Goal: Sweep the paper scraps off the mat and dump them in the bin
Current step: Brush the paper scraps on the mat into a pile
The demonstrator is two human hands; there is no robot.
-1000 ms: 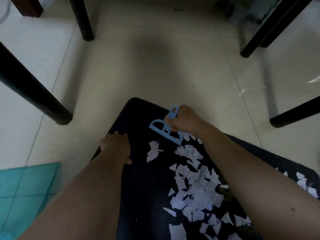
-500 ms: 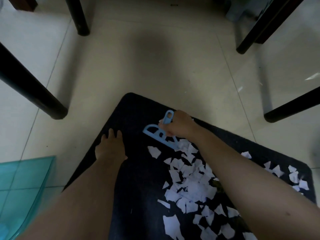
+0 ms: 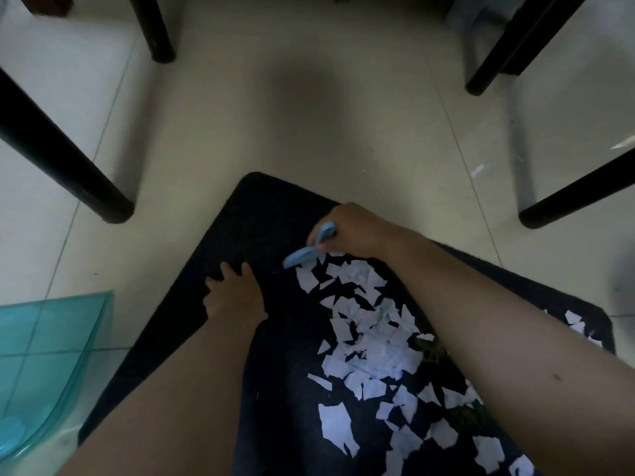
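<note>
A black mat [image 3: 254,214] lies on the tiled floor, its far corner pointing away from me. Several white paper scraps [image 3: 371,341] are heaped along its middle and right side, and a few more lie near the right corner [image 3: 574,321]. My right hand [image 3: 354,231] grips a small light-blue brush [image 3: 304,255] at the far end of the heap, bristles down on the mat. My left hand [image 3: 233,293] presses flat on the mat's left part, fingers spread, holding nothing. No bin is clearly in view.
Black furniture legs stand at the left [image 3: 68,166], back left [image 3: 154,32] and right [image 3: 577,197], with another at the back right [image 3: 505,53]. A translucent teal plastic piece [image 3: 44,365] sits on the floor at the lower left. Pale floor tiles surround the mat.
My right hand has drawn the brush rightwards and pushed the loose far scraps into the heap. The left hand stays pressed on the mat. The view shifted slightly.
</note>
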